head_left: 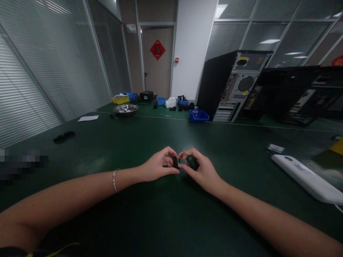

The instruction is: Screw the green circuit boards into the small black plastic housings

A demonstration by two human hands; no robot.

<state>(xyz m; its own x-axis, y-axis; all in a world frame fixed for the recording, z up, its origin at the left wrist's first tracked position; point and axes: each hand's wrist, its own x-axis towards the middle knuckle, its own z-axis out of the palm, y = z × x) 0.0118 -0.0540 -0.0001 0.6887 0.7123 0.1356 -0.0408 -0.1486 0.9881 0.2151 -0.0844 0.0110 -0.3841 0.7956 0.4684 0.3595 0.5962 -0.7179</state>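
Dark green, smooth-looking tabletop (150,217) spreads across the foreground of a room with blind-covered glass partitions, and over its middle, between two bare hands, sits a small black piece with a green patch (175,162). Its details are too small to make out, and whether it touches the table cannot be told. It looks light and stiff, probably hard plastic, and if the green is circuit board, that part would be the fragile one; the black outer edges seem the safest hold, with light fingertip pressure. Such a little piece could easily twist or slip if squeezed off centre. The left hand (160,165) pinches it between thumb and fingertips, a narrow grip from its left side. The right hand (203,172) has a slim screwdriver with a dark green handle (192,162) tucked within its curled fingers, metal shaft pointing up and left, while thumb and index tips close in at the piece's right side. That thick handle should be easy to grip. On the left wrist is a thin silver-coloured bracelet (115,181). Farther out lie a long white plastic block (308,178) to the right, a blue plastic tray (198,118) and a tall black computer tower (218,85) beyond.
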